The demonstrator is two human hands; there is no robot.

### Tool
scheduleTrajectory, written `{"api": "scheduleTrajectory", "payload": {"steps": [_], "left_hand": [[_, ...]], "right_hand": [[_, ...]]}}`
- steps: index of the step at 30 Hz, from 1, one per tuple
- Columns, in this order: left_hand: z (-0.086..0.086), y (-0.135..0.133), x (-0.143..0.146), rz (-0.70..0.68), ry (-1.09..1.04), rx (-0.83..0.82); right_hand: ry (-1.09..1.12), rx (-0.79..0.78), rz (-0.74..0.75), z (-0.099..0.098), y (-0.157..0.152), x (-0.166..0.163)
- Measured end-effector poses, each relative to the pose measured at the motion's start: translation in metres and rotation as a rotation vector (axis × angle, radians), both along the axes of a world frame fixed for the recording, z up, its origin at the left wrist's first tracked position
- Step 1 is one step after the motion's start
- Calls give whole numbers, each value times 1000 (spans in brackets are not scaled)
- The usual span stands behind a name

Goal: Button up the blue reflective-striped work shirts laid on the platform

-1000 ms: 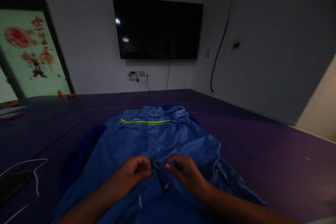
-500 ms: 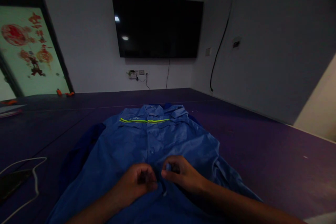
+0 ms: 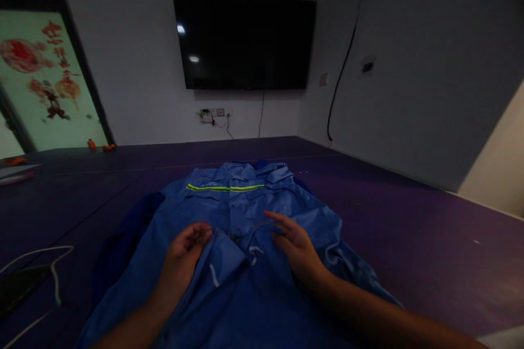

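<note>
A blue work jacket (image 3: 192, 207) with a yellow-green stripe across the chest lies front up, collar pointing away from me. My left hand (image 3: 189, 244) pinches the edge of its front placket and holds that flap raised, so a pale strip shows on the cloth. Opposite it, my right hand (image 3: 295, 245) is beside the other front edge, index finger stretched out and thumb apart from it. Its thumb is close to the cloth; contact there is hard to make out. Darker blue cloth (image 3: 135, 229) shows along the jacket's left side.
The jacket lies on a purple floor (image 3: 393, 229). At the left are a white cable (image 3: 56, 278) and a dark flat object (image 3: 20, 286). Small orange items (image 3: 91, 144) sit by the glass door. A television (image 3: 245, 41) hangs on the far wall.
My hands have moved apart and slightly away from me. The left one has lifted the front edge to the left. My right fingers have gone from curled to stretched.
</note>
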State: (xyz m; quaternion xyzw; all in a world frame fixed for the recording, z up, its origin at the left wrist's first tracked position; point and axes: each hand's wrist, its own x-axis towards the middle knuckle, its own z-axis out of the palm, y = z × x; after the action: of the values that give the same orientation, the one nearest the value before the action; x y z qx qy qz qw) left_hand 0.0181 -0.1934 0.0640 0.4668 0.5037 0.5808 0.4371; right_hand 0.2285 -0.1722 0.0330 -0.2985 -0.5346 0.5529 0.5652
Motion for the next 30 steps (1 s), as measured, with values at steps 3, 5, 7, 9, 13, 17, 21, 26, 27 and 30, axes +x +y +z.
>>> {"api": "scheduleTrajectory", "payload": {"steps": [3,5,7,9,13,17,21,26,27,30], "left_hand": [[10,-2,-3,88,-3,78],[9,-7,2,-22,60,53],[1,-13,11,-224,139,-18],[-12,-17,20,-393,186,-59],[-33,-17,27,-556,207,-61],[-31,-16,24,-575,210,-33],[-24,-19,22,-581,305,-10],[-25,-27,21,-562,483,84],[-26,-29,21,-538,550,138],[-28,-31,21,-486,713,326]], "right_hand": [[5,78,-110,5,1,1],[-35,85,-100,3,1,1],[-133,83,-89,-3,1,0],[-301,98,-135,-9,1,-1],[-484,111,-219,-15,-1,-1],[-451,73,-222,-12,-3,-1],[-345,35,-189,-12,-3,-3],[-289,24,-127,-14,-3,-5],[-280,17,-119,-14,-4,-5],[-244,-13,-66,-11,-7,-6]]}}
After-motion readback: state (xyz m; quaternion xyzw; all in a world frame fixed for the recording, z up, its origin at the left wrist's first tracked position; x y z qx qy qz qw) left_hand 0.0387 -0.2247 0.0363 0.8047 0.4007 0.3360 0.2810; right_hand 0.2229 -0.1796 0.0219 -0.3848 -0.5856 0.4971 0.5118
